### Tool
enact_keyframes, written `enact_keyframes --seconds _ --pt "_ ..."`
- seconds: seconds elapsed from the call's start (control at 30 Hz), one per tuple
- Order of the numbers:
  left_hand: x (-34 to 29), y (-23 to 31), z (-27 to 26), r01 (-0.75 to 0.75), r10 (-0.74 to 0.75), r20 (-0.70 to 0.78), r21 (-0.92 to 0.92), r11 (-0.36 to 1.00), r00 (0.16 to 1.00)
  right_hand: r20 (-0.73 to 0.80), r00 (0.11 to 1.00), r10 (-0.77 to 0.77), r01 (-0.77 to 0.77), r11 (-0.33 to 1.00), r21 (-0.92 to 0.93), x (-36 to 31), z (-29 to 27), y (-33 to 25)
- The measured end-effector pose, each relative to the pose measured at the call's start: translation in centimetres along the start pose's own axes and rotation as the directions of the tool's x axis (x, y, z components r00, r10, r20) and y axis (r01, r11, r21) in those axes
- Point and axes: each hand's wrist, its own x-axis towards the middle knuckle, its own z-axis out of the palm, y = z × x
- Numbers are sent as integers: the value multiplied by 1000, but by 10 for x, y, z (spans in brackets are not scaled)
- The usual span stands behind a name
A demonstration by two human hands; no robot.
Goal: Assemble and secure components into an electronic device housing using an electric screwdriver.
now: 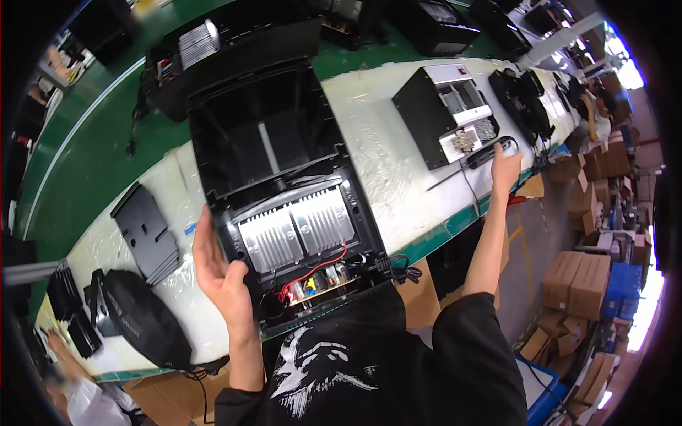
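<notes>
In front of me lies an opened black equipment housing (pixel 369 234), with its black lid (pixel 263 135) folded back. Inside are two silver finned heat sinks (pixel 298 231), a red wire and a circuit board (pixel 320 286) along the near edge. My left hand (pixel 224 284) lies along the housing's left side, fingers stretched out and thumb by the edge. Out to the right, my right hand (pixel 505 170) is closed around a black electric screwdriver (pixel 486 153), its thin bit pointing left. Just beyond it stands a black-and-white unit (pixel 444 113) with metal parts showing.
Flat dark panels (pixel 148 234) and a black rounded cover (pixel 145 319) lie on the white-covered bench (pixel 376 121) to the left. Loose cables (pixel 408 273) hang at its near edge. Cardboard boxes (pixel 575 280) stand at right. Other people work at both ends.
</notes>
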Motion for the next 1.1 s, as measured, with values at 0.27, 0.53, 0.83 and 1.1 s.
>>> enact_keyframes --seconds 0.27,0.53,0.83,1.1 --pt "-11 -19 2 -11 10 -38 -25 1000 999 651 520 552 -702 710 -41 -6 53 1" --pt "-12 -19 -1 -4 4 11 18 1000 1000 614 682 396 -689 69 721 -27 -21 28" --pt "-6 -9 9 33 -19 -87 168 985 996 35 954 298 -10 -83 997 71 -198 -83" --pt "-9 -18 7 45 -27 -104 183 982 994 -88 963 -255 54 -138 989 69 -169 -100"
